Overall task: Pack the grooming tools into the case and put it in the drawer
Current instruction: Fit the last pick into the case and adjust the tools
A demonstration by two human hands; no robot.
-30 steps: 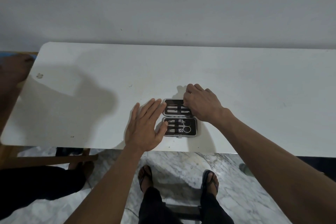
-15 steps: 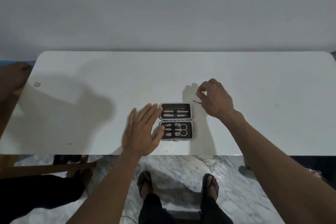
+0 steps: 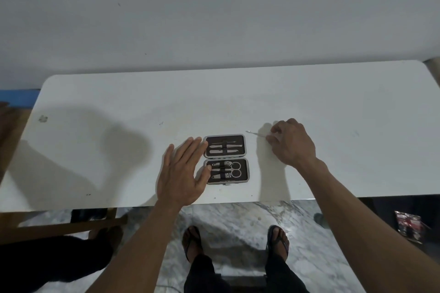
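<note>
A small grooming case (image 3: 226,159) lies open and flat near the front edge of the white table (image 3: 333,107). Its far half holds slim metal tools, its near half scissors, clippers and other pieces under black straps. My left hand (image 3: 183,171) rests flat on the table at the case's left side, fingers spread, thumb touching the near half. My right hand (image 3: 291,144) is right of the case and pinches a thin metal tool (image 3: 256,134) by one end. The tool's tip points left toward the case, just above the tabletop.
A wall runs behind the table. Below the front edge I see marble floor, my feet in sandals (image 3: 277,242), and another person's dark-clothed leg (image 3: 47,269) at lower left. A wooden frame (image 3: 59,227) sits under the table's left end. A small packet (image 3: 408,226) lies on the floor at right.
My right hand has lifted off the case's far half and moved right, holding the thin tool. My left hand stayed beside the case.
</note>
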